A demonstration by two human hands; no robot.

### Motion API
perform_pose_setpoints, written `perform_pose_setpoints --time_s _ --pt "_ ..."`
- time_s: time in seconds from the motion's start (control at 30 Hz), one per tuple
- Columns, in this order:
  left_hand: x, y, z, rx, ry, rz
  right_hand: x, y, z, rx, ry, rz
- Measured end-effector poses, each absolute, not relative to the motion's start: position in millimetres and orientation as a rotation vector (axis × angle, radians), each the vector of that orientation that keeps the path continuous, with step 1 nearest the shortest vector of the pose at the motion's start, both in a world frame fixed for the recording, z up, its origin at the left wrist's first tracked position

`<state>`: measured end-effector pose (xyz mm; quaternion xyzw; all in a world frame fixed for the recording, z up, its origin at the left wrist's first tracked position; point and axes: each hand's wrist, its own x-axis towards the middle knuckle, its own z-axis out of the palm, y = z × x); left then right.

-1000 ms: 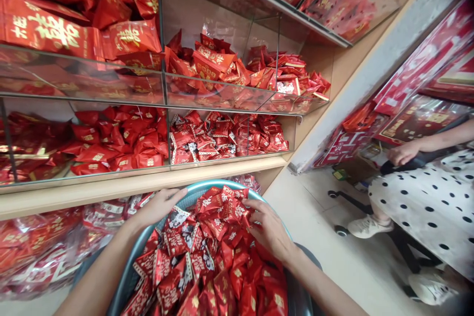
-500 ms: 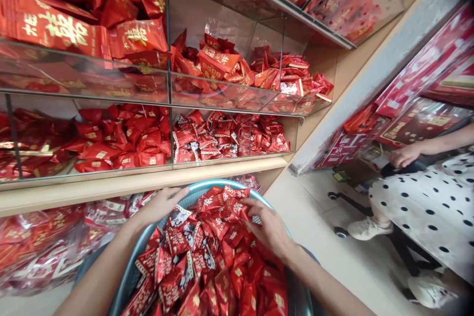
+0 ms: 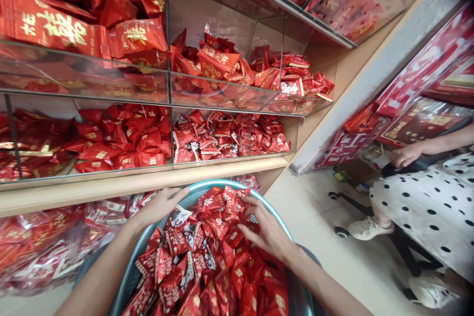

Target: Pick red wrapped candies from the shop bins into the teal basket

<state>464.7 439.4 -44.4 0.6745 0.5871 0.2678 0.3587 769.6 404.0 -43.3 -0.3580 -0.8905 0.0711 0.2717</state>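
Note:
A teal plastic basket [image 3: 203, 183] is heaped with small red packets [image 3: 217, 227] that look like wrapped sweets, some lettered in gold, others with white-dotted edges and dark pictures. My left hand [image 3: 166, 203] grips the basket's far left rim; part of its fingers is hidden behind the edge. Over the right side of the heap is my right hand [image 3: 267, 229], its fingers spread and bent, the tips at or just above the packets. Nothing shows held in it.
Ahead, a wooden shelf [image 3: 222, 170] carries clear-walled compartments of similar red packets [image 3: 124, 136]. Plastic bags of red goods [image 3: 48, 252] lie below it on the left. To the right, a person in a dotted garment [image 3: 425, 202] sits on a wheeled chair [image 3: 402, 247].
My right hand has opened slightly, its thumb side shifting a little left and its fingers spreading off the packets. A red packet near its fingertips lies differently. My left hand keeps its place.

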Motion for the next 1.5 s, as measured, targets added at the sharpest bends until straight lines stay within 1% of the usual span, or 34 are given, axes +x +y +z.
perform_pose_setpoints --time_s 0.1,0.27,0.5,0.7,1.0,1.3,1.5 --pt "465.0 438.8 -43.9 1.752 1.521 0.679 763.5 398.3 -41.6 -0.935 -2.438 0.176" --pt "464.8 439.0 -45.4 1.75 1.508 0.688 760.7 403.7 -34.6 -0.849 -2.513 0.008" --pt "464.0 439.3 -46.0 1.729 1.496 0.7 801.3 411.0 -16.4 -1.062 -2.432 -0.043" --pt "463.3 439.9 -47.9 1.762 1.518 0.686 817.2 396.8 -25.5 -1.105 -2.551 0.007" --pt "463.1 440.7 -47.8 1.745 1.466 0.689 809.3 406.1 -28.1 -1.169 -2.79 -0.283" --pt "463.1 440.6 -47.9 1.754 1.49 0.692 790.5 408.7 -30.1 -1.244 -2.757 -0.509" --pt "462.2 440.7 -49.5 1.75 1.491 0.699 785.8 406.3 -32.9 -1.306 -2.789 -0.53"
